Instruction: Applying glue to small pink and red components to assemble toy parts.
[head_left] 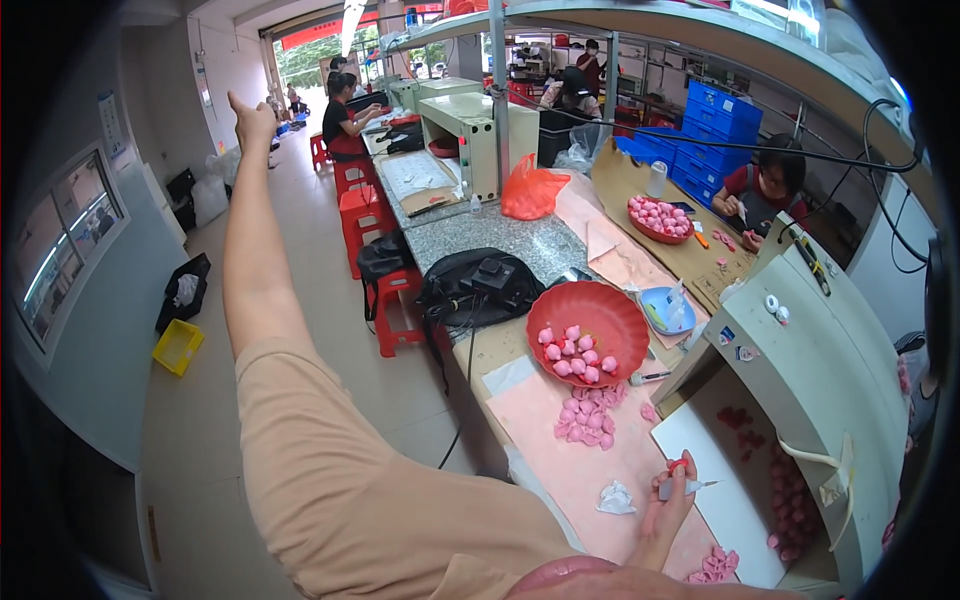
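Note:
My left arm reaches far forward over the floor on the left. My left hand [254,124] is empty, one digit sticking out and the others partly curled. At the bench on the lower right, my right hand [670,505] grips a small needle-tipped bottle [676,489]. A small red piece [680,467] shows at its fingertips. Beside this hand lies a crumpled white tissue [616,497] on the pink sheet [545,420]. Pink moulded pieces [588,415] form a pile farther up, against a red bowl [615,310] of round pink pieces [572,350].
A pale box-shaped cabinet [835,360] stands on the right, with more pink pieces inside. Beyond the bowl are a black bag [460,285] and a blue tray [668,310]. Red stools [365,220] line the bench. Co-workers sit across and farther along. A yellow crate [178,347] is on the floor.

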